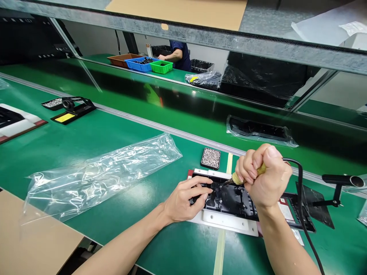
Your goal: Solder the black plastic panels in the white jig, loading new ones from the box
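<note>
My right hand is closed in a fist around a soldering iron with a yellowish grip, its dark tip angled down-left onto a black plastic part. That part lies in a white and dark fixture on the green bench. My left hand presses on the part's left end, fingers pointing right, just beside the iron's tip. The iron's black cord loops over and behind my right wrist.
A small black tray of tiny metal inserts sits just behind the fixture. An empty clear plastic bag lies to the left. An iron stand is at right, another stand with yellow sponge far left. Across the conveyor, a person works by coloured bins.
</note>
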The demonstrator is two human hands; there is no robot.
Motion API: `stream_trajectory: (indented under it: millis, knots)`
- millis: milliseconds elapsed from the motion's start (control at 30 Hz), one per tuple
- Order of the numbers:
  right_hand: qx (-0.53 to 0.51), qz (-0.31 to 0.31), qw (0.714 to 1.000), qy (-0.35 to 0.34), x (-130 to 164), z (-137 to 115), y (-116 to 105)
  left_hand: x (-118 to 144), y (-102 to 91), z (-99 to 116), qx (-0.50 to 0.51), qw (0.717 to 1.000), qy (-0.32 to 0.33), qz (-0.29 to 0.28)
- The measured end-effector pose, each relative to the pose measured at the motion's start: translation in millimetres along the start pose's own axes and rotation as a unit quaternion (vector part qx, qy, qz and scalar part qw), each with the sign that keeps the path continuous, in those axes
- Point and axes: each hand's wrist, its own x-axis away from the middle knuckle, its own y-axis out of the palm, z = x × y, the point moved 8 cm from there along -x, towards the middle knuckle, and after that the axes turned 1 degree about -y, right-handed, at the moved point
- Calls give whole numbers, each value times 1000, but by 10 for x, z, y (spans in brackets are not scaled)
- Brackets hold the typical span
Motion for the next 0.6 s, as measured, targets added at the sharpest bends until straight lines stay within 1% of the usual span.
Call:
stream_trajectory:
  millis: [233,333,600]
  knots:
    - [-11,-5,1000,15,22,40,17,13,-1,-4,1,1000,-3,1]
    - [-12,-19,999,23,27,79,33,21,3,-7,1,1000,-1,0]
    - [1,-38,999,12,83,126,94,13,6,-9,7,1000,-6,-2]
